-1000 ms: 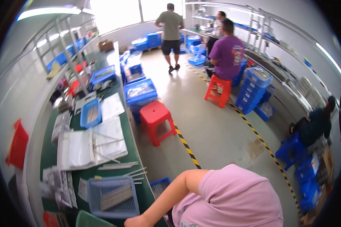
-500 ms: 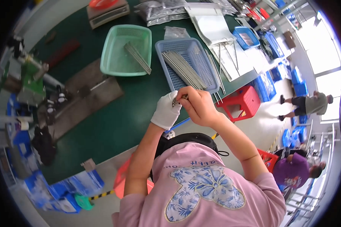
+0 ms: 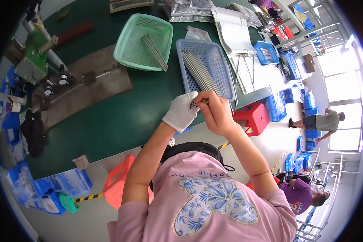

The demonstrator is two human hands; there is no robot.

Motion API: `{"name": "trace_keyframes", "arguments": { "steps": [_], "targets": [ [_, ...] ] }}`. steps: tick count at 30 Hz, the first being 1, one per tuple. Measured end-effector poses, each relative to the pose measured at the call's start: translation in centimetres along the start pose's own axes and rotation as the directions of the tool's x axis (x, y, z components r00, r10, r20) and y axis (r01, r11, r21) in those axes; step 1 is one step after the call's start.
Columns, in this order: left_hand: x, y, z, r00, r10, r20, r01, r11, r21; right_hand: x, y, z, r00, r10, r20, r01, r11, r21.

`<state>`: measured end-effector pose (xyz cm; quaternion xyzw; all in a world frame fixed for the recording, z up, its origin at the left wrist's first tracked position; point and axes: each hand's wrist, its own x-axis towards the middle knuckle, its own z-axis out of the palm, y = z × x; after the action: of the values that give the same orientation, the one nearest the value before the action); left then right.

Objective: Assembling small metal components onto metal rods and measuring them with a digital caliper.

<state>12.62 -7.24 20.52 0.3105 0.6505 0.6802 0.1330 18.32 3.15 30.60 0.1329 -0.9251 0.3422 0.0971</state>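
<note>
In front of my body, at the table's near edge, both hands come together. My left hand [image 3: 180,111], in a white glove, is closed around a bundle of metal rods [image 3: 194,103]; only their small speckled ends show between the fingers. My bare right hand [image 3: 218,115] pinches the same bundle from the other side, its fingers curled. Just beyond the hands is a blue plastic basket [image 3: 180,66] with many grey metal rods [image 3: 198,71] lying slantwise in it. Left of it, a green plastic basket [image 3: 123,50] holds several similar rods [image 3: 154,51], their ends over its near rim.
A dark metal plate [image 3: 109,86] with dial gauges [image 3: 63,80] lies on the green table [image 3: 97,133] at left. Papers [image 3: 240,52] and plastic bags [image 3: 189,10] cover the far side. Red stools [image 3: 255,119] stand by the near edge. Other people are at right.
The view has shifted, so the baskets appear higher and further right. Both hands stay together on the bundle, the right fingers slightly repositioned.
</note>
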Motion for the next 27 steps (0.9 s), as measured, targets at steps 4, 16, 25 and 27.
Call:
{"name": "trace_keyframes", "arguments": {
  "steps": [4,16,25,27],
  "targets": [
    [0.2,0.3,0.2,1.0,0.009,-0.022,-0.009,1.0,-0.017,0.2,-0.1,-0.1,1.0,0.008,0.014,-0.008,1.0,-0.025],
    [0.1,0.6,0.1,0.994,0.097,0.043,-0.1,0.992,0.073,-0.2,0.1,0.1,0.992,-0.12,0.028,0.123,0.971,-0.204],
    [0.0,1.3,0.1,1.0,0.027,-0.009,-0.025,0.993,0.114,0.0,0.3,-0.6,0.998,0.0,-0.055,0.0,1.0,-0.012],
    [0.0,1.2,0.2,1.0,0.005,-0.016,-0.004,0.994,0.109,0.2,0.5,-0.5,0.998,-0.018,-0.055,0.018,1.0,-0.001]
  ]
}}
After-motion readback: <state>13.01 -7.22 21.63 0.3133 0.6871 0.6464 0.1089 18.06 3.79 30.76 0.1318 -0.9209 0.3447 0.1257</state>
